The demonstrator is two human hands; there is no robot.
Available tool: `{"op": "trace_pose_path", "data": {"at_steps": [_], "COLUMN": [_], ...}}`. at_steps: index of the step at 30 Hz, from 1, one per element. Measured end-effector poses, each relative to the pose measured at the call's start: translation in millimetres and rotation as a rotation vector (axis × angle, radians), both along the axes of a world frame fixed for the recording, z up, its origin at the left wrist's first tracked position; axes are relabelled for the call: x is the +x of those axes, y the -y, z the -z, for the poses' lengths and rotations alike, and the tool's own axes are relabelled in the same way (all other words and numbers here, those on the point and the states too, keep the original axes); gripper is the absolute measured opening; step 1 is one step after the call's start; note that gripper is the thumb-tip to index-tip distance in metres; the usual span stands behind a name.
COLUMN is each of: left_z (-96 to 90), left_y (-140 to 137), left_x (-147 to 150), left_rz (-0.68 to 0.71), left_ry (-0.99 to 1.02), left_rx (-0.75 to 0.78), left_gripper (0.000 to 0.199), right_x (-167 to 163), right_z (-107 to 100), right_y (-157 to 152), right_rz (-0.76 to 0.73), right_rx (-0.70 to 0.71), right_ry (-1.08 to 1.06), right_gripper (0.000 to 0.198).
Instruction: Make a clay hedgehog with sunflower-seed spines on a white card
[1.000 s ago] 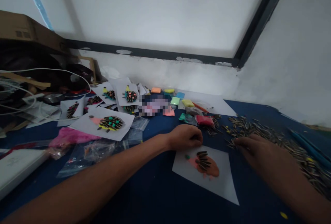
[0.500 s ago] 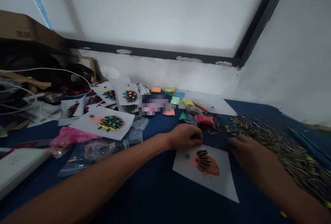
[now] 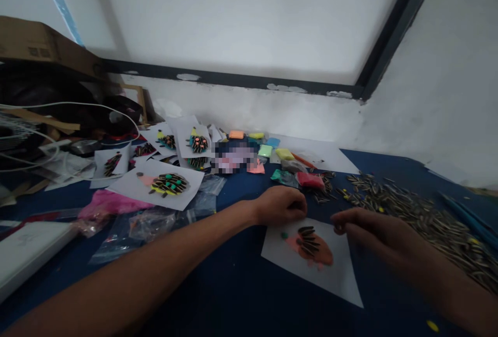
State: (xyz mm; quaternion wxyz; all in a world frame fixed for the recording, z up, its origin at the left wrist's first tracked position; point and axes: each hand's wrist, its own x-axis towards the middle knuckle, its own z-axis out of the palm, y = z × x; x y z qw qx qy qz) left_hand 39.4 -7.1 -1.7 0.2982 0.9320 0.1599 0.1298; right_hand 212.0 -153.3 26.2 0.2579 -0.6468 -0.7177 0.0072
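Note:
My left hand is curled closed at the upper edge of a white sheet; whatever its fingers hold is hidden. On that sheet is an orange clay hedgehog with a pink face, a green nose and several dark striped sunflower seeds stuck on its back. My right hand is at the sheet's right upper corner, its fingers pinched on a small dark sunflower seed. Behind and beside it spreads a large heap of sunflower seeds.
Packets of coloured clay, such as a red one, lie beyond my left hand. Finished hedgehog sheets are stacked at left, near clear plastic bags and a white box. A wall closes off the back.
My right hand has moved left from the seed heap to the sheet's corner, with a seed in its fingers. My left hand stays at the sheet's upper edge.

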Motion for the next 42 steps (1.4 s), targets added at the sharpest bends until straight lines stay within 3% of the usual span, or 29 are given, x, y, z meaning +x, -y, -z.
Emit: {"op": "trace_pose_path", "data": {"at_steps": [1, 4, 12, 17, 25, 42], "left_z": [0.3, 0.4, 0.0, 0.6, 0.5, 1.2], "left_y": [0, 0, -1, -1, -1, -2], "left_x": [0, 0, 0, 0, 0, -1], "left_rz": [0.001, 0.002, 0.005, 0.006, 0.015, 0.017], "left_ry": [0.001, 0.003, 0.020, 0.036, 0.028, 0.037], "left_rx": [0.000, -0.008, -0.012, -0.025, -0.011, -0.012], "left_gripper": [0.007, 0.008, 0.006, 0.007, 0.007, 0.008], "right_x": [-2, -10, -35, -42, -51, -62], "right_z": [-1, -7, -3, 8, 13, 15], "right_y": [1, 4, 7, 13, 18, 14], "right_rz": [-0.075, -0.105, -0.232, -0.211, -0.197, -0.130], "right_rx": [-0.114, -0.178, -0.202, -0.097, 0.076, 0.227], "right_ry": [-0.152, -0.357, -0.218, -0.043, 0.239, 0.391], "right_gripper": [0.023, 0.017, 0.019, 0.015, 0.026, 0.039]}}
